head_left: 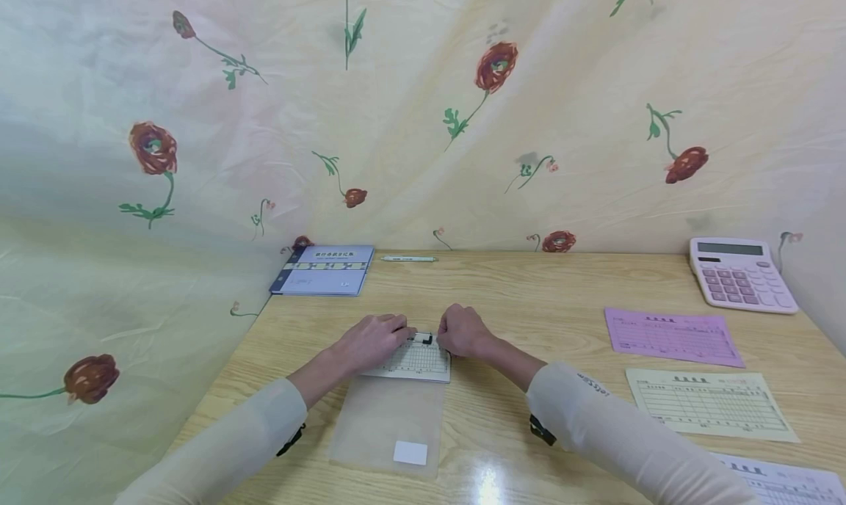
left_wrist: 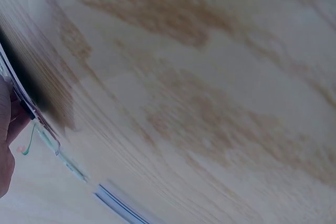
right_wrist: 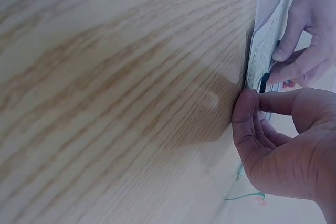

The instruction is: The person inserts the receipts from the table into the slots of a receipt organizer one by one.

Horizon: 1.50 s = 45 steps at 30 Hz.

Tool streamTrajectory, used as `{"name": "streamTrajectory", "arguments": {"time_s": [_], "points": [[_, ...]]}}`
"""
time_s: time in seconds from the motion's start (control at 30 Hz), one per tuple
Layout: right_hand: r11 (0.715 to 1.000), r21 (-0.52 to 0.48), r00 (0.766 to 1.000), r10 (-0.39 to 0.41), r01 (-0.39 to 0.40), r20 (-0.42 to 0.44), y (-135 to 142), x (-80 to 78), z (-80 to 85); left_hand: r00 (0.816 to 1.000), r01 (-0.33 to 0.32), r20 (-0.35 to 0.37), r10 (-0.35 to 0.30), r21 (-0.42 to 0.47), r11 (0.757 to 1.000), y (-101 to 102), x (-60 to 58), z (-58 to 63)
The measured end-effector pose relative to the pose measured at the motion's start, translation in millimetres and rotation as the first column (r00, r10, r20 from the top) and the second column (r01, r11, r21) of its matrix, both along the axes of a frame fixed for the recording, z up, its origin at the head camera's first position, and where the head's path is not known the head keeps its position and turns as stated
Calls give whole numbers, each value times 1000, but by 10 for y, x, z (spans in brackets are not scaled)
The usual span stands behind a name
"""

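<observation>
A printed form sheaf (head_left: 416,362) lies over the top end of a translucent folder (head_left: 390,417) with a small white label. At its top edge sits a black clip (head_left: 427,338). My left hand (head_left: 373,341) holds the sheaf's upper left, its fingertips right beside the clip. My right hand (head_left: 465,331) pinches the upper right corner, thumb against bent fingers. In the right wrist view both hands meet the sheaf's edge close together, with the clip (right_wrist: 264,82) between them. The left wrist view catches only part of the left hand (left_wrist: 6,140) at the sheaf's edge.
A blue booklet (head_left: 324,270) and a white pen (head_left: 408,258) lie at the back of the wooden table (head_left: 529,292). A calculator (head_left: 743,275) stands back right. Down the right side lie purple (head_left: 674,336), pale green (head_left: 710,404) and whitish (head_left: 786,479) form slips. A flowered curtain hangs behind.
</observation>
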State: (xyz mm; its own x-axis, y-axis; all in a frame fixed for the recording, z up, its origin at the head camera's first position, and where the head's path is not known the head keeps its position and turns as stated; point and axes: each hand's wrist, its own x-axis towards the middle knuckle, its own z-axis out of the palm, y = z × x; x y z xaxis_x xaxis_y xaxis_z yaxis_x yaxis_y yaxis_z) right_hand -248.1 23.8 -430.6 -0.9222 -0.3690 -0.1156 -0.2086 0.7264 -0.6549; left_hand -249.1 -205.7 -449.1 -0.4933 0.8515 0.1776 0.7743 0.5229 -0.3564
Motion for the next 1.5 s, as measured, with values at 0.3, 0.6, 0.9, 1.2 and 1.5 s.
{"name": "streamTrajectory", "arguments": {"time_s": [0.3, 0.6, 0.9, 1.2, 1.5], "points": [[1000, -3, 1000, -19, 19, 3, 8, 10, -1, 1000, 13, 1, -13, 9, 1000, 9, -14, -5], [998, -38, 998, -45, 47, 38, 27, -9, -3, 1000, 1, 14, -1, 15, 1000, 11, -12, 9], [998, -35, 998, -48, 46, -44, 127, -96, 48, 999, -9, 41, 7, 45, 999, 2, -24, 10], [967, -255, 998, -9, -9, -68, 494, -212, 66, 999, -9, 41, 7, 48, 999, -6, -21, -6], [928, -357, 990, 63, -104, -125, 1032, -256, 146, 998, 0, 61, -5, 91, 996, -19, -15, -10]]}}
